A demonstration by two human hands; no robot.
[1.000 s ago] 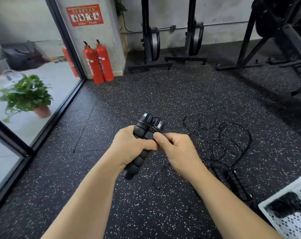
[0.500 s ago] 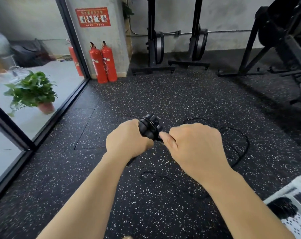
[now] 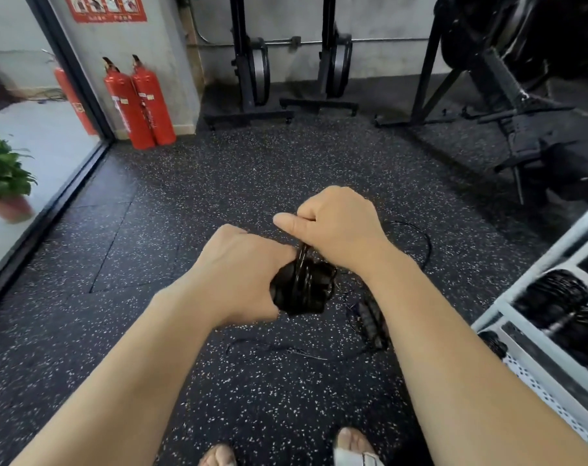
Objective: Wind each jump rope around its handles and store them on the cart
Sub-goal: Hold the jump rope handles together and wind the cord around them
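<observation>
Left hand is wrapped tight round the black jump rope handles, held together as one bundle in front of the body, above the speckled floor. Right hand is just above and touching distance away, fingers curled in and thumb pressed down, pinching the rope so a few strands run taut down across the handles, while the slack end lies looped on the floor behind that wrist. The white cart is off to the right with other bundled ropes on its shelf.
</observation>
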